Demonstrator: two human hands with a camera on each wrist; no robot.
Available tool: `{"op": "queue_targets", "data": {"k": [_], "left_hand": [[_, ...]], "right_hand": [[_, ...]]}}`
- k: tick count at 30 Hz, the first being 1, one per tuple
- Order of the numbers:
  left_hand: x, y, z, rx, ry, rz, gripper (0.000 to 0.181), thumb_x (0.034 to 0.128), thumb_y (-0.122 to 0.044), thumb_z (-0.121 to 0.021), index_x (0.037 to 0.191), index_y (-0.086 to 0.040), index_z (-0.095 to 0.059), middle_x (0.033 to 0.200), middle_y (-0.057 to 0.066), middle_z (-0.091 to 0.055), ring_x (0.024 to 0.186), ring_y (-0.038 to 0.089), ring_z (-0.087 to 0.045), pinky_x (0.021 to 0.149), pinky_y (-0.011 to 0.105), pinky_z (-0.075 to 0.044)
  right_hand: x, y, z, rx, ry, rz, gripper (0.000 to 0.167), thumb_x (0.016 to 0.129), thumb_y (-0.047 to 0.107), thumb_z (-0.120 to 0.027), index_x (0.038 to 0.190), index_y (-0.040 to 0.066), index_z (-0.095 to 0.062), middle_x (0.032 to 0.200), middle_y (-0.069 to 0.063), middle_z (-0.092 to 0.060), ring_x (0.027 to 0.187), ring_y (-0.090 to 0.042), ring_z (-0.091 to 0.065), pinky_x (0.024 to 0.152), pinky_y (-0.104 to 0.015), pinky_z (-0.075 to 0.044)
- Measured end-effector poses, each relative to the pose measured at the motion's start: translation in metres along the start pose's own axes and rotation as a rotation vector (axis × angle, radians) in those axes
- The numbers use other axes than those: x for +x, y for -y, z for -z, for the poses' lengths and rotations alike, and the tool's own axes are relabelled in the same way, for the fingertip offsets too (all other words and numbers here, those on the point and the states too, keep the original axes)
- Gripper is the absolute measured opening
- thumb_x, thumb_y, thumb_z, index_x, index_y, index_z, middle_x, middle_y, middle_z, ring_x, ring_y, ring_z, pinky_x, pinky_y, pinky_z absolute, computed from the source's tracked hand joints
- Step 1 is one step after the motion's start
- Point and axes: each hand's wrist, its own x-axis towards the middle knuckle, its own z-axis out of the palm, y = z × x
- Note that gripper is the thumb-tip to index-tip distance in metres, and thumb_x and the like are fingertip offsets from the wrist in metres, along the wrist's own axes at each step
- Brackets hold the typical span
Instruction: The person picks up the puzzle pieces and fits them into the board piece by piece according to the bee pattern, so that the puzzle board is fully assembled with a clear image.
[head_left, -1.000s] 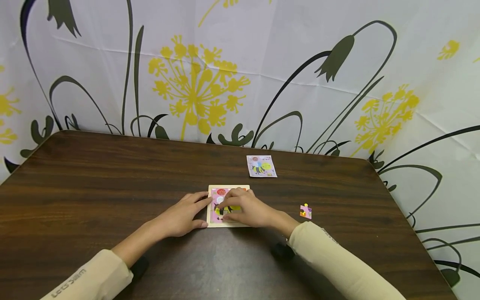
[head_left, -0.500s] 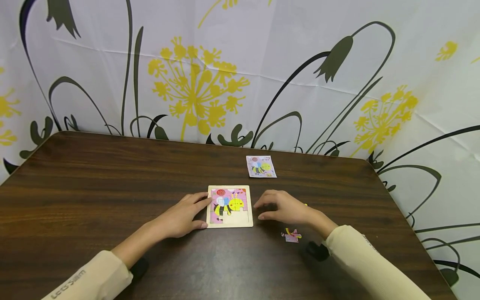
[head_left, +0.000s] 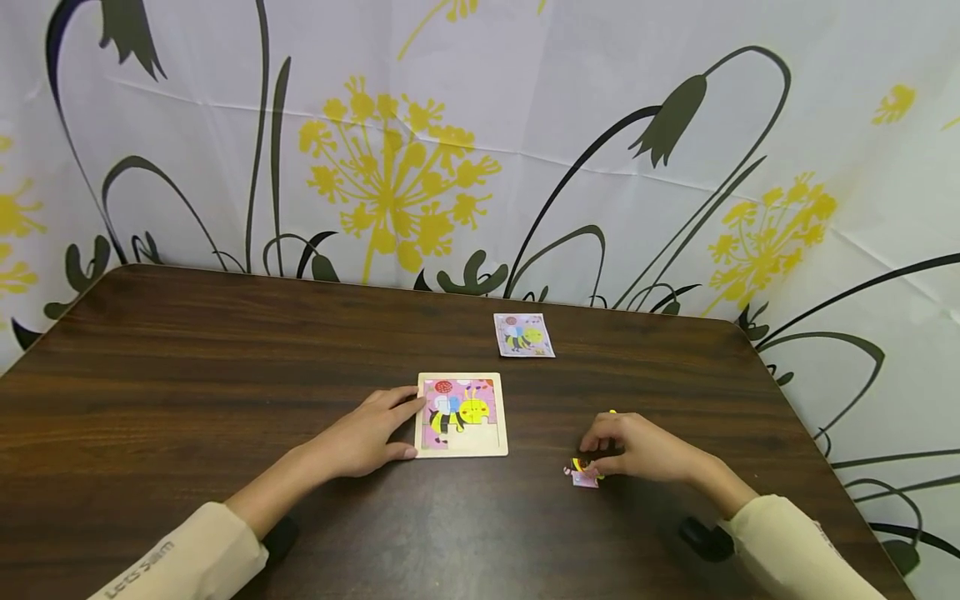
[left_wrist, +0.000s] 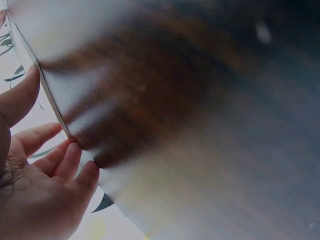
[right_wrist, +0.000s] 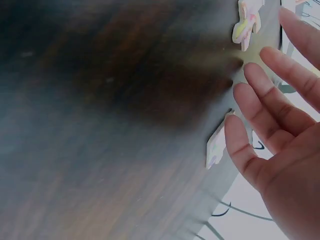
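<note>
A square wooden puzzle board (head_left: 462, 452) lies on the table, with bee-picture pieces fitted in it and bare wood at its lower right. My left hand (head_left: 365, 431) rests along the board's left edge, thumb and fingers spread; the left wrist view shows these fingers at the thin board edge. To the right, my right hand (head_left: 645, 450) hovers with its thumb and fingertips over a loose pink and yellow puzzle piece (head_left: 585, 480), partly covering it. In the right wrist view the fingers are apart, with a puzzle piece (right_wrist: 245, 25) beyond the fingertips.
A small picture card (head_left: 523, 336) of the same bee lies behind the board. Another puzzle piece (right_wrist: 216, 147) lies beside the little finger, mostly hidden by the right hand in the head view. The dark wooden table (head_left: 262, 350) meets a flower-printed cloth (head_left: 562, 125) at the back.
My right hand has left the board and moved right, over the loose puzzle piece. The board's lower right now shows uncovered. My left hand has stayed at the board's edge.
</note>
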Motion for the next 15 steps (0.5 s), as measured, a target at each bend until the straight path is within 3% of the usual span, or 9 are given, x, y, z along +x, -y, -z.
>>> {"op": "queue_targets", "data": {"k": [8,15], "left_hand": [[0.0,0.0,-0.001,-0.004,0.006,0.005,0.061,0.0844,-0.024,-0.066,0.135,0.001,-0.042,0.138,0.023,-0.035,0.124,0.038,-0.033,0.094,0.05,-0.034],[0.0,-0.001,0.0,-0.003,0.003,0.004,0.061,0.084,-0.024,-0.067,0.135,0.001,-0.042,0.138,0.022,-0.035,0.123,0.038,-0.034,0.094,0.05,-0.035]], "right_hand": [[-0.014,0.001,-0.008,-0.008,-0.043,0.04,0.021,0.078,0.028,-0.073,0.092,0.017,-0.063,0.092,0.009,-0.054,0.082,-0.011,-0.05,0.072,-0.029,-0.044],[-0.018,0.0,-0.017,-0.094,-0.119,0.063,0.022,0.076,0.028,-0.075,0.088,0.02,-0.058,0.091,0.011,-0.051,0.083,-0.009,-0.047,0.072,-0.03,-0.037]]}}
